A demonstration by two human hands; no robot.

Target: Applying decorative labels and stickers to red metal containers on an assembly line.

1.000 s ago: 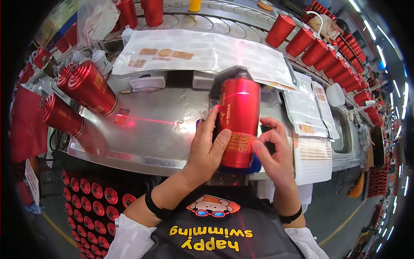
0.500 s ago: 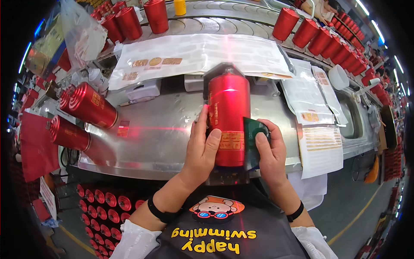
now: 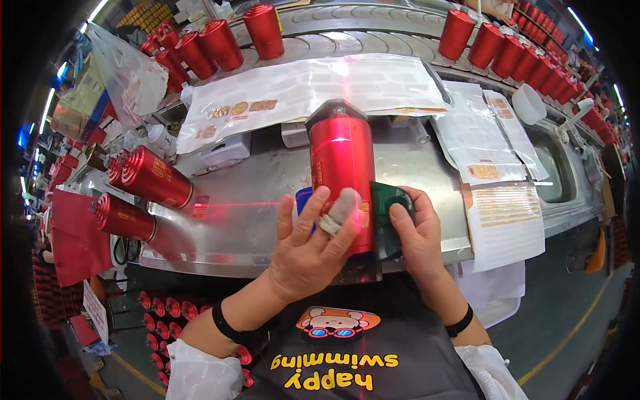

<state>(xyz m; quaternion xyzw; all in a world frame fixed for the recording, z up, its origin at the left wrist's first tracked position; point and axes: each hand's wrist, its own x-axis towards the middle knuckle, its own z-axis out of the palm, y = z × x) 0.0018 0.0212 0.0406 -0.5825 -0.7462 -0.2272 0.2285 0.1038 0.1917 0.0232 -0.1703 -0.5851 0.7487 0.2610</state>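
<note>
A shiny red metal canister [image 3: 343, 150] lies lengthwise in front of me in a grey holder [image 3: 319, 119]. My left hand [image 3: 310, 250] is over its lower left side with fingers spread, and a pale wrap covers one finger. Part of the gold label [image 3: 365, 215] shows past that hand; the rest is hidden. In my right hand [image 3: 420, 233], a dark green translucent scraper [image 3: 385, 213] is pinched between thumb and fingers, its straight edge along the canister's right side. A bit of something blue [image 3: 303, 198] shows behind my left fingers.
Two red canisters [image 3: 157, 177] [image 3: 125, 217] lean at the left of the steel table [image 3: 233, 240]. Label sheets [image 3: 293, 90] lie across the back, with more sheets [image 3: 505, 220] at right beside a sink [image 3: 557, 177]. Red canisters [image 3: 457, 35] line a conveyor [image 3: 360, 43] beyond.
My left hand has come off the canister's left side and moved across its lower front, fingers now spread. My right hand keeps the scraper at the right side. The view has shifted slightly.
</note>
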